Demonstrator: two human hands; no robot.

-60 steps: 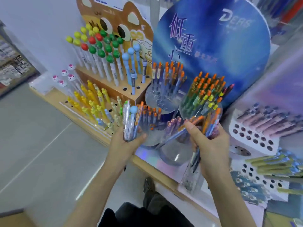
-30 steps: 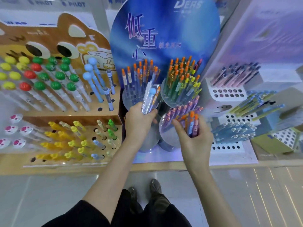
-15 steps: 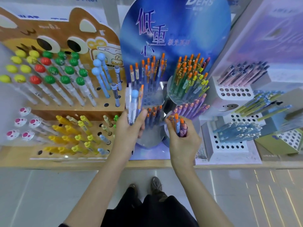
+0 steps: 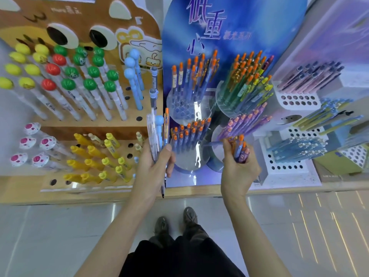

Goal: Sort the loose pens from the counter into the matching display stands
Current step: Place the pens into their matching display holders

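My left hand (image 4: 153, 168) grips a bunch of mixed pens (image 4: 157, 134): clear ones, one with a blue ball top and one with an orange cap. It is held in front of the wooden stand (image 4: 95, 124). My right hand (image 4: 237, 168) grips a smaller bunch of orange-capped blue and purple pens (image 4: 240, 149), just below the clear cup of purple pens (image 4: 245, 124). Between my hands stands the cup of orange-capped blue pens (image 4: 189, 136). Behind them rises the blue round display (image 4: 235, 37) with two more clear cups.
The wooden stand carries ball-topped pens (image 4: 79, 76) above and yellow pens (image 4: 95, 156) below. White perforated stands (image 4: 295, 100) with pink, green and blue pens stand at the right. The counter edge (image 4: 199, 193) runs across in front, with the tiled floor and my shoes below it.
The view has closed in on the display. My right hand has drawn its bunch slightly right and back from the purple cup. The left hand keeps its bunch upright.
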